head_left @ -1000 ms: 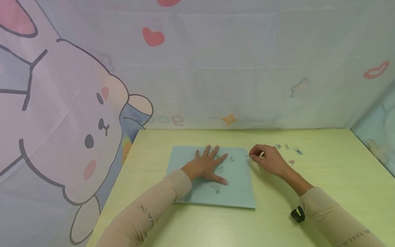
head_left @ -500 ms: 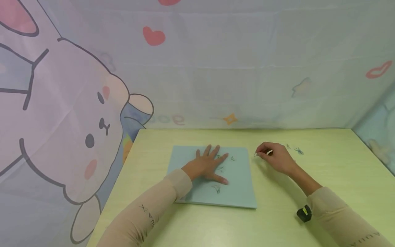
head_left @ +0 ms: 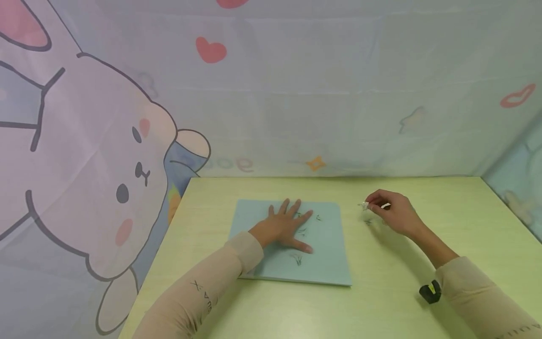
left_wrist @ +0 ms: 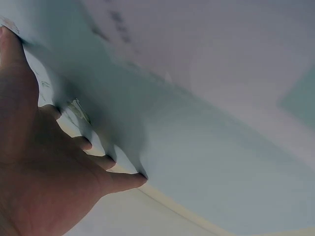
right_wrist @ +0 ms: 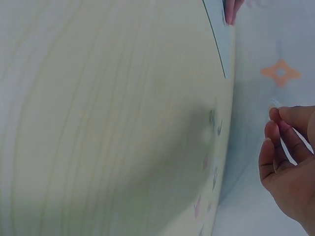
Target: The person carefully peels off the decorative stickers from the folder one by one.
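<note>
My left hand [head_left: 281, 228] lies with fingers spread on a light blue square sheet or thin board [head_left: 326, 263] carrying small grass-like pictures [head_left: 297, 259]. Its fingertips also touch that pale surface in the left wrist view. Off the board's right side, my right hand [head_left: 394, 214] pinches a small clear, whitish piece [head_left: 364, 205] between thumb and index finger, raised above the table. It looks like a transparent sticker; its picture is too small to read. Just below it in the head view is a small dark mark [head_left: 368, 221], a piece or a shadow.
Several small coloured pieces [right_wrist: 215, 177] lie on the pale wood-grain table [head_left: 381, 301], seen in the right wrist view; my right hand hides most of them in the head view. A printed cloth [head_left: 296, 94] hangs behind the table. A black device [head_left: 430, 292] sits at my right cuff.
My right hand has moved right and slightly away from the board's edge with the small clear piece, now covering the coloured pieces in the head view. My left hand has stayed in place.
</note>
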A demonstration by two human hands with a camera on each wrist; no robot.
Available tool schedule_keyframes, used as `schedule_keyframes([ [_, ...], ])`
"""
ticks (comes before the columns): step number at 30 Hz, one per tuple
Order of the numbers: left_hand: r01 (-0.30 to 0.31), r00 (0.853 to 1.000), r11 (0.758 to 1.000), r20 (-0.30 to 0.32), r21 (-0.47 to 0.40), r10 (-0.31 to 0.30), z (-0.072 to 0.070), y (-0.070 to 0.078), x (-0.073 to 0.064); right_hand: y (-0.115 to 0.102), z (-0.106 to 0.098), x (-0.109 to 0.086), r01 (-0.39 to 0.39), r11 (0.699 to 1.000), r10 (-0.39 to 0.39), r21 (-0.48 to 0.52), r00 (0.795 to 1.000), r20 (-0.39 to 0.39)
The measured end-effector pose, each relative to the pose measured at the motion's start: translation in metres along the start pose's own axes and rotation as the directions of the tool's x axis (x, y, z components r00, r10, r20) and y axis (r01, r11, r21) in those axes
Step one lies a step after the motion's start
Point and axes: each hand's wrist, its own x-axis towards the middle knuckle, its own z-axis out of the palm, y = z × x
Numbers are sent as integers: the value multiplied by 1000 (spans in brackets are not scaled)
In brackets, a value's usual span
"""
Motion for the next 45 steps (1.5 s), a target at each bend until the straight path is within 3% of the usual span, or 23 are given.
schedule_keyframes([
  [17, -10, 1000, 1000, 2, -17, 10, -1, -1, -2, 53, -45, -26, -195, 980, 192, -31, 979, -64],
  [22, -5, 1000, 1000, -3, -9, 5, 1, -1, 0, 74, -51, -34, -267, 964, 266, 6, 963, -49],
  [28, -13, 1000, 1000, -8, -14, 13, 1, -2, -1, 89, -54, -42, -330, 943, 330, -37, 944, -14],
  [34, -13, 1000, 1000, -5, -18, 13, 1, -3, -1, 94, -58, -48, -345, 936, 347, -78, 937, 24],
  [45, -18, 1000, 1000, -4, -26, 18, 4, -3, 3, 104, -55, -50, -350, 931, 350, -101, 937, -12],
])
